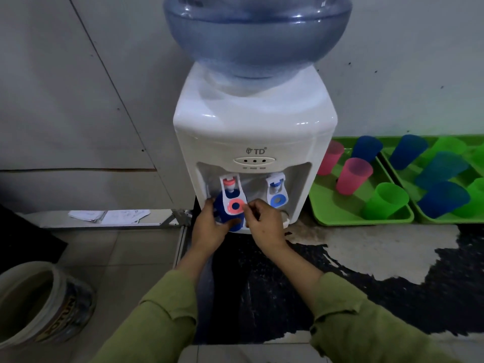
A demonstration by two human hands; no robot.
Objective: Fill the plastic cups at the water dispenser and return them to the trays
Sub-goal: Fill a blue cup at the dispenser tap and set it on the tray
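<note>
Filling stage at the water dispenser (251, 127), which stands on a worn dark desk (366, 247) beneath its inverted bottle (256, 35). The blue cup (230, 221) is held under the left-hand spout, behind the red lever (235, 205), just above the drip ledge. It is gripped by the left hand (207, 226), whose fingers (209, 205) are curled round the left wall of the cup. The right hand (267, 224) is placed at the lever's right edge, its fingers (252, 208) bent, thumb and forefinger apparently pinching the lever's rim. Whether water is running cannot be told. The blue lever (277, 199) to the right is untouched. The remaining cups are stood in two green trays, the left tray (327, 213) and the right tray (424, 218), both right of the dispenser. Among them are a pink cup (353, 175) and a green cup (385, 200). The cup is judged to be thin, light plastic: stiff enough at the rim, yet liable to flex at mid-wall when squeezed, and noticeably heavier once filled. A wet outer wall is expected to be slippery. A hold round the upper half, below the rim, with moderate pressure and the cup kept upright, is judged safest for the carry to a tray. The red lever may mark hot water, in which case the thin wall would pass heat to the fingers.
</note>
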